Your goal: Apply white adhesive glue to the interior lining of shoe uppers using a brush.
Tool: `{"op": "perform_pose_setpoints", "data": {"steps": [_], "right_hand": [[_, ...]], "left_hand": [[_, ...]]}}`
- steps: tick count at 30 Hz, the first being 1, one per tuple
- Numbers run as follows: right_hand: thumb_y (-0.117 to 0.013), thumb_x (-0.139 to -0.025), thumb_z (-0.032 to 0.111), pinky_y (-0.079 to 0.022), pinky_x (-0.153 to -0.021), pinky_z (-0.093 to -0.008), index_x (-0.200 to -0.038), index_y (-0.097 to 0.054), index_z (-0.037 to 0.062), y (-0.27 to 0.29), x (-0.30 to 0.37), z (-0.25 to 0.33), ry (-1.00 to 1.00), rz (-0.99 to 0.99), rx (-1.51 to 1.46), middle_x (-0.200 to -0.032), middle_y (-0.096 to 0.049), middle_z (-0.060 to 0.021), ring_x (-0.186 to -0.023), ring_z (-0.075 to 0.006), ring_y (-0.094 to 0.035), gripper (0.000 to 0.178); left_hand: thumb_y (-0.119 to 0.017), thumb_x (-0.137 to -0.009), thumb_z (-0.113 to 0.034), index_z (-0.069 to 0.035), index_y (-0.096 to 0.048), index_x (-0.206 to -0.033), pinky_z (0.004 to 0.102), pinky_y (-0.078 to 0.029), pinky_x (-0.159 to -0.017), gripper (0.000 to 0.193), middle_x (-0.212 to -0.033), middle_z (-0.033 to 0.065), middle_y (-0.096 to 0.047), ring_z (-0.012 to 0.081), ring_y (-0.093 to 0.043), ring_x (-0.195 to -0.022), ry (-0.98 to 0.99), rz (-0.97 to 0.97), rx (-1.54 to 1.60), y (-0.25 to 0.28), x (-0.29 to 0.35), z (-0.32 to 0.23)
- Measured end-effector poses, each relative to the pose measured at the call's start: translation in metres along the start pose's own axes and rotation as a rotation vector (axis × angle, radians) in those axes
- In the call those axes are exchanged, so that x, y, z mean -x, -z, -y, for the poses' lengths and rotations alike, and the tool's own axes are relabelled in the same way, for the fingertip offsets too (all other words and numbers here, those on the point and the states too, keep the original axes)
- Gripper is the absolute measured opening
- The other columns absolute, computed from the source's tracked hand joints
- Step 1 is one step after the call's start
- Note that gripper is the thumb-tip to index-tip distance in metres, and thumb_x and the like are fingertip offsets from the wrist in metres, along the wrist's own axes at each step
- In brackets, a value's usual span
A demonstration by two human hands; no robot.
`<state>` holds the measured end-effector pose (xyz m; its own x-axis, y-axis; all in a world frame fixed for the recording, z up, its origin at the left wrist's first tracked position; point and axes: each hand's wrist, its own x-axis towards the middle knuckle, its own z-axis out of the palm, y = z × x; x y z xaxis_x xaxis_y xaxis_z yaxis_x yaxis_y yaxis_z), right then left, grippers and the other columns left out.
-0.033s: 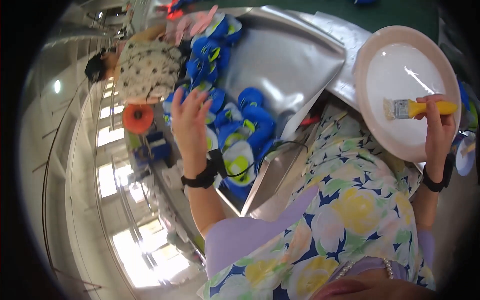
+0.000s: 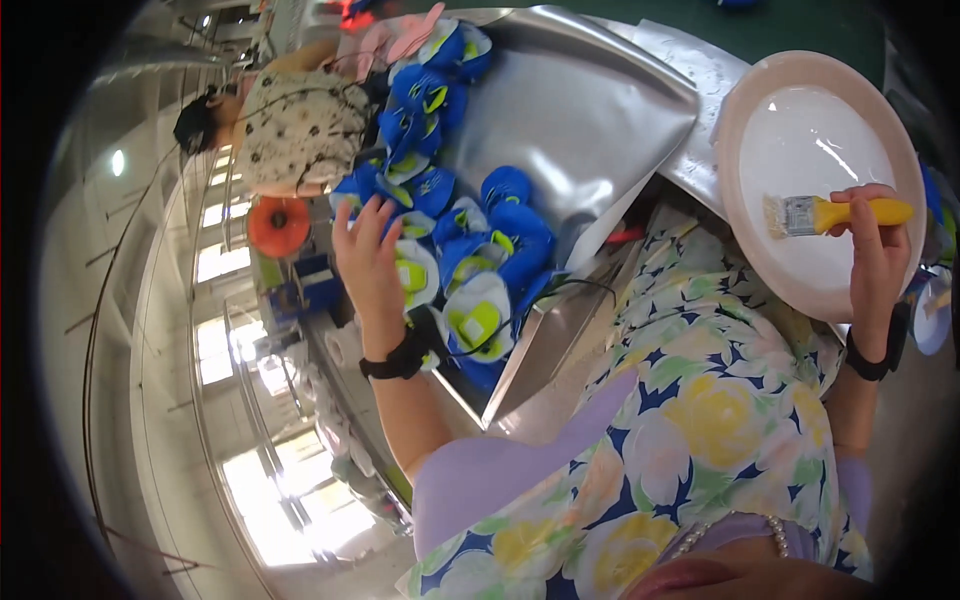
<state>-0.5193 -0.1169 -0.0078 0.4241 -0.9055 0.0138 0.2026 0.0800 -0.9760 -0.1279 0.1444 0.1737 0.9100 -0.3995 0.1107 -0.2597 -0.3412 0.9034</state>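
My right hand [image 2: 872, 255] grips a flat paintbrush [image 2: 832, 214] by its yellow handle, with pale bristles and a metal band. The brush is above a round pinkish basin [image 2: 735, 125] that holds white liquid [image 2: 810, 150]. On the left, my left hand [image 2: 368, 265] is raised with its fingers apart and nothing in it. Beside it, a heap of curved blue pieces [image 2: 520, 240] with white and lime-green parts lies along the near and left sides of a shiny metal tray [image 2: 590, 120]. Whether the left fingertips touch any piece, I cannot tell.
A person in a patterned top [image 2: 300, 130] is beyond the tray at the left. An orange round object [image 2: 278, 228] is near that person. Pink pieces [image 2: 410, 38] lie at the tray's far left corner. A dark cable [image 2: 580, 284] runs over the tray's near edge.
My left hand has shifted slightly, and its fingers have drawn a little closer together. The right hand and paintbrush look nearly unmoved.
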Motion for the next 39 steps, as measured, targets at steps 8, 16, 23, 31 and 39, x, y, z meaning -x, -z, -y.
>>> {"op": "perform_pose_setpoints", "data": {"steps": [8, 16, 23, 31, 39], "right_hand": [[-0.06, -0.094, 0.016, -0.049, -0.069, -0.0238, -0.1, -0.057, 0.0019, -0.007, 0.021, 0.009, 0.032, 0.091, -0.019, -0.095, -0.063, -0.0084, -0.079, -0.0123, -0.059, 0.016], [-0.059, -0.094, 0.017, -0.047, -0.066, -0.0214, -0.099, -0.057, 0.0022, 0.01, 0.033, -0.008, -0.02, -0.114, -0.218, -0.092, -0.066, -0.01, -0.072, -0.0105, -0.058, 0.016], [-0.061, -0.093, 0.019, -0.047, -0.065, -0.0203, -0.098, -0.058, 0.0033, 0.013, 0.044, 0.001, 0.002, -0.213, -0.085, -0.091, -0.066, -0.0092, -0.069, -0.0087, -0.058, 0.017], [-0.062, -0.092, 0.016, -0.047, -0.065, -0.0189, -0.098, -0.057, 0.0031, 0.024, 0.074, -0.006, 0.005, -0.389, 0.044, -0.09, -0.065, -0.0064, -0.069, -0.0073, -0.058, 0.015], [-0.063, -0.089, 0.014, -0.049, -0.07, -0.0276, -0.098, -0.059, 0.0002, -0.014, 0.04, -0.015, 0.13, -0.117, 0.391, -0.088, -0.064, -0.0071, -0.075, -0.0146, -0.061, 0.018]], "left_hand": [[-0.058, -0.089, -0.045, -0.005, -0.047, -0.133, 0.0379, -0.045, -0.095, 0.06, -0.127, 0.0105, -0.058, 0.0255, -0.056, -0.115, 0.694, 0.081, -0.535, 0.172, 0.062, 0.216], [-0.067, -0.083, -0.025, -0.001, -0.045, -0.13, 0.0391, -0.052, -0.083, 0.058, -0.126, 0.0172, -0.055, 0.0249, -0.062, -0.103, 0.468, -0.127, -0.285, 0.081, 0.017, 0.26], [-0.062, -0.081, -0.009, -0.002, -0.044, -0.131, 0.04, -0.047, -0.086, 0.054, -0.113, 0.0159, -0.059, 0.0282, -0.06, -0.099, 0.179, -0.001, 0.091, -0.162, -0.096, 0.247], [-0.064, -0.084, -0.028, 0.006, -0.051, -0.12, 0.0442, -0.044, -0.09, 0.051, -0.11, 0.0251, -0.059, 0.0401, -0.055, -0.1, -0.751, -0.267, -0.637, -0.236, -0.104, 0.166], [-0.076, -0.073, -0.032, 0.002, -0.06, -0.103, 0.0426, -0.047, -0.082, 0.047, -0.101, 0.0226, -0.061, 0.0354, -0.059, -0.09, -0.608, 0.861, -0.794, -0.177, -0.07, 0.251]]}}
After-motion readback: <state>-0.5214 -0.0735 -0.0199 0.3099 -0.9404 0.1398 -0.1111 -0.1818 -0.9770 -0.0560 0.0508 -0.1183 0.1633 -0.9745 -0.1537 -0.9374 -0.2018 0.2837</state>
